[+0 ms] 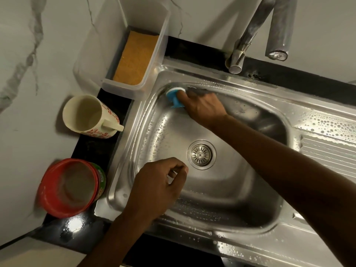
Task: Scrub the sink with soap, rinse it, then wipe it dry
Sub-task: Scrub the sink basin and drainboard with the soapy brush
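Head view: right hand (204,106) grips the blue scrubber (174,98) by its knob (probably soap-slippery); left hand (158,187) hangs loosely curled, empty.

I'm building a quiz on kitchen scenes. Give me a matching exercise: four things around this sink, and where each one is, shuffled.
1 blue scrubber
2 orange sponge
3 mug
4 red tub

A inside the clear container
B on the counter, nearest the camera
C in the right hand, against the far wall of the sink
D on the counter, between container and tub

Pairs: 1-C, 2-A, 3-D, 4-B
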`<state>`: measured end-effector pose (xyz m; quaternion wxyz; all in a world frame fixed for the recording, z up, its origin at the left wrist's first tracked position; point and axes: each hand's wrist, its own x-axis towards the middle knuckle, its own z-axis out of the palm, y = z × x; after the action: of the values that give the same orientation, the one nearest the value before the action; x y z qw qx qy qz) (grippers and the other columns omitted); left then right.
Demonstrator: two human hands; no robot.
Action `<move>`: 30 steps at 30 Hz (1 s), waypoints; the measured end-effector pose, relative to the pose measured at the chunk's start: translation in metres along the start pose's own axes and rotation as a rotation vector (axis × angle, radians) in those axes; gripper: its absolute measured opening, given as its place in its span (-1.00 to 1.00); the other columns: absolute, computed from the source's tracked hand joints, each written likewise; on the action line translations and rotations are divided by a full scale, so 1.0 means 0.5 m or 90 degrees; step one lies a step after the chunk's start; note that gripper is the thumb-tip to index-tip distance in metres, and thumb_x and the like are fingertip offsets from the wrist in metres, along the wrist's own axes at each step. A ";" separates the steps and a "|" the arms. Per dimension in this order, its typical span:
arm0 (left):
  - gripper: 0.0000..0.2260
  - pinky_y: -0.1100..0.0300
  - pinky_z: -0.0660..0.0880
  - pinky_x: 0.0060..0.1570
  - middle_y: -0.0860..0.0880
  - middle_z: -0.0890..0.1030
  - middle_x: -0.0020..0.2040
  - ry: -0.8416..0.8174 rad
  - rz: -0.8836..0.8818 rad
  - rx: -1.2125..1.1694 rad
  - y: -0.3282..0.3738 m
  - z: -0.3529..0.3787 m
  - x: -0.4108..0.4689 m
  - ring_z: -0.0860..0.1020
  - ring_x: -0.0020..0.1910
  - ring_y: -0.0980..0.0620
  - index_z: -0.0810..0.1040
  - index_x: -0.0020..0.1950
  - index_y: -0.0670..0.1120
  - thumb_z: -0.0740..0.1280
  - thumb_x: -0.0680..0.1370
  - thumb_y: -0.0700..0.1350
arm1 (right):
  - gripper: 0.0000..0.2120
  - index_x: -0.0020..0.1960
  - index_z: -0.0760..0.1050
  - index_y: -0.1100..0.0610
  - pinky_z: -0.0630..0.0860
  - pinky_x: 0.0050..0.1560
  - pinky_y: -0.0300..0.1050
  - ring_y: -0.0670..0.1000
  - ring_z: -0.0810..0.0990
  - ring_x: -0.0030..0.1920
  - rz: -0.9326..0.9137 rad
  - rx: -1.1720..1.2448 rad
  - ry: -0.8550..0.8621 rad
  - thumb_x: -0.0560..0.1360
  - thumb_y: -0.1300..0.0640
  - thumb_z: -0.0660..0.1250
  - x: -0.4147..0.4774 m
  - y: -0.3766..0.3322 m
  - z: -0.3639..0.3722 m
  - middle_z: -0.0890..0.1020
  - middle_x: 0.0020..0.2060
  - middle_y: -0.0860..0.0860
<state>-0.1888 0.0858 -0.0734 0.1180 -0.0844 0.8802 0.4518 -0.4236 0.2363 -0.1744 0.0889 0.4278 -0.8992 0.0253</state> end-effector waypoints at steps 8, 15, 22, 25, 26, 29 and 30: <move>-0.90 0.15 0.66 -0.11 0.25 0.69 -0.17 0.001 0.013 -0.002 0.005 -0.018 -0.002 0.66 -0.08 0.22 0.70 0.01 0.12 0.39 0.64 0.06 | -0.55 0.44 0.12 0.04 0.53 -0.34 0.01 0.14 0.58 -0.29 0.140 -0.037 -0.230 0.67 -0.03 0.24 -0.156 0.081 0.027 0.62 0.11 0.21; -0.91 0.18 0.64 -0.16 0.24 0.68 -0.20 -0.004 0.020 -0.006 -0.001 -0.036 -0.006 0.67 -0.11 0.20 0.70 -0.03 0.11 0.42 0.63 0.03 | -0.65 0.28 0.44 0.07 0.60 -0.24 0.04 0.08 0.68 -0.18 0.543 0.501 0.126 0.68 -0.17 0.24 -0.081 -0.113 0.036 0.70 -0.06 0.08; -0.93 0.22 0.65 -0.14 0.26 0.70 -0.16 -0.001 0.030 0.018 -0.023 -0.078 -0.007 0.67 -0.09 0.22 0.71 -0.01 0.11 0.42 0.62 0.02 | -0.50 0.15 0.48 0.22 0.30 -0.54 -0.23 -0.09 0.34 -0.55 1.115 1.210 0.211 0.67 -0.25 0.18 0.086 -0.299 0.055 0.40 -0.45 0.00; -0.92 0.29 0.63 -0.15 0.27 0.69 -0.16 0.000 0.041 0.029 -0.027 -0.080 -0.005 0.67 -0.08 0.22 0.71 0.00 0.11 0.42 0.62 0.02 | -0.61 0.03 0.42 0.15 0.22 -0.61 -0.30 -0.11 0.25 -0.62 1.238 1.369 0.107 0.67 -0.20 0.24 0.097 -0.278 0.067 0.30 -0.51 -0.03; -0.92 0.31 0.62 -0.14 0.26 0.70 -0.15 0.002 0.046 0.026 -0.028 -0.079 -0.006 0.67 -0.08 0.21 0.71 0.01 0.10 0.42 0.62 0.02 | -0.65 0.04 0.41 0.13 0.21 -0.63 -0.31 -0.13 0.24 -0.63 1.232 1.422 0.091 0.66 -0.18 0.26 0.097 -0.265 0.058 0.29 -0.50 -0.04; -0.91 0.34 0.62 -0.10 0.26 0.70 -0.13 0.006 0.048 0.015 -0.031 -0.076 -0.011 0.67 -0.06 0.23 0.72 0.03 0.09 0.42 0.62 0.04 | -0.63 0.18 0.40 0.13 0.21 -0.67 -0.31 -0.16 0.23 -0.60 1.107 1.587 0.106 0.66 -0.19 0.27 0.083 -0.240 0.007 0.26 -0.46 -0.07; -0.90 0.33 0.63 -0.10 0.25 0.70 -0.13 0.001 0.049 0.017 -0.030 -0.073 -0.012 0.67 -0.06 0.23 0.72 0.03 0.08 0.41 0.62 0.05 | -0.61 0.17 0.40 0.14 0.21 -0.67 -0.31 -0.16 0.22 -0.59 1.057 1.607 0.113 0.66 -0.19 0.27 0.078 -0.239 -0.007 0.25 -0.46 -0.07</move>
<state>-0.1841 0.0475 -0.0629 0.1007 -0.0492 0.8889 0.4442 -0.3546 0.1311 -0.1674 -0.3121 -0.3952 -0.2597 0.8240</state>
